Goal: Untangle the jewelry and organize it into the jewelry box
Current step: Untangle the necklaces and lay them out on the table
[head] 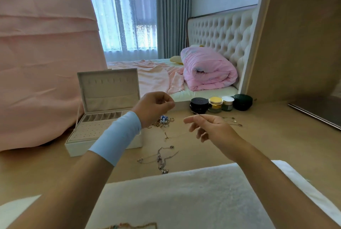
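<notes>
white cloth (184, 191): was found spread along the table's near edge
silver tangle (162, 160): was noted lying on the table (267, 145) just beyond the cloth, untouched, below and between both hands
right hand (208, 127): was held raised; thumb and forefinger were pinched on one end of the fine chain, other fingers loosely spread
fine chain (195, 113): was seen plainly only at the right fingertips; its long axis was judged to run leftward and slightly upward toward the left hand
left hand (155, 106): was held higher and farther; fingers were curled with tips pinched together, judged to hold the chain's other end
gold heap (163, 120): was found on the table directly beneath the left hand
jewelry box (103, 118): was found open, lid upright, left of both hands; the left hand was judged nearer for placing
jars (221, 104): were noted beyond the right hand, well apart from the box
</notes>
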A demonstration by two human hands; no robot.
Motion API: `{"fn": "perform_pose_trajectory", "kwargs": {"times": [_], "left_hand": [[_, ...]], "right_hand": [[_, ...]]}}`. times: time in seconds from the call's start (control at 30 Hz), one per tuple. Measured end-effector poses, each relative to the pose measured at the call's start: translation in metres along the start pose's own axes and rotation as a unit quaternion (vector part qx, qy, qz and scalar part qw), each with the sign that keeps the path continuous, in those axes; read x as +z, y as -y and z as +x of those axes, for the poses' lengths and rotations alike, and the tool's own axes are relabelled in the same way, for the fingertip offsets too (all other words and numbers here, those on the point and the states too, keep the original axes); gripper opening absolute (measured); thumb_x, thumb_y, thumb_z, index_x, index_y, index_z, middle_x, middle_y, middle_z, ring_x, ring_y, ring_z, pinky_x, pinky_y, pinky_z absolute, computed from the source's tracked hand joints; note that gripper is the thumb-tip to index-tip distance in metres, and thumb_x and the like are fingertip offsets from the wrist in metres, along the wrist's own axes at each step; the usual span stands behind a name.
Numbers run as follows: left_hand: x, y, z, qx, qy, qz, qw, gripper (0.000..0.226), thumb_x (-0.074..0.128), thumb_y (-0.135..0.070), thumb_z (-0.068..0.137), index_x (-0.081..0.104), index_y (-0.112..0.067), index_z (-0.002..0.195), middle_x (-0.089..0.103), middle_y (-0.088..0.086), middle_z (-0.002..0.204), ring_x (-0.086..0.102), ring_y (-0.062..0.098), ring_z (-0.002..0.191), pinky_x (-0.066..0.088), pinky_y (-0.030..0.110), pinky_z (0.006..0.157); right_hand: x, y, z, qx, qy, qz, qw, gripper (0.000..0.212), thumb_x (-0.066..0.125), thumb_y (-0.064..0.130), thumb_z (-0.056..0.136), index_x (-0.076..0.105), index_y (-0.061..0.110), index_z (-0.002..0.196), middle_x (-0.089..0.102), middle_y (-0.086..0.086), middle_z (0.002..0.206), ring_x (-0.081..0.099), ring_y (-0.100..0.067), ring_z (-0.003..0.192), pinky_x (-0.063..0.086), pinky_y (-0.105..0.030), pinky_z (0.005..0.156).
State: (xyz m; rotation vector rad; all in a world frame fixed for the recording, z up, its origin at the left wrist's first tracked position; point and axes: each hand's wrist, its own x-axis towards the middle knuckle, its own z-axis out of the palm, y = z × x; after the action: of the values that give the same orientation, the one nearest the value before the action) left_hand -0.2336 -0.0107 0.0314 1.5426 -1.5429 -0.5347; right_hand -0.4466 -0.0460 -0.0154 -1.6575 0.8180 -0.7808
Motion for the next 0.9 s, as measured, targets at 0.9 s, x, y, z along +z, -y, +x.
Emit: {"fn": "perform_pose_trajectory", "kwargs": {"times": [0.9], "left_hand": [[0.118, -0.014, 0.079, 0.005, 0.094, 0.008, 0.995, 0.023, 0.078, -0.037, 0.078, 0.076, -0.027, 0.099, 0.074, -0.013, 0.091, 0.068, 0.0, 0.084, 0.051, 0.017, 0.082]], "right_hand": [[-0.098, -0.029, 0.058, -0.023, -0.115, -0.105, 0.988, 0.016, 0.071, 0.027, 0.094, 0.076, 0.017, 0.082, 0.057, 0.003, 0.055, 0.046, -0.003, 0.048, 0.041, -0.017, 0.055]]}}
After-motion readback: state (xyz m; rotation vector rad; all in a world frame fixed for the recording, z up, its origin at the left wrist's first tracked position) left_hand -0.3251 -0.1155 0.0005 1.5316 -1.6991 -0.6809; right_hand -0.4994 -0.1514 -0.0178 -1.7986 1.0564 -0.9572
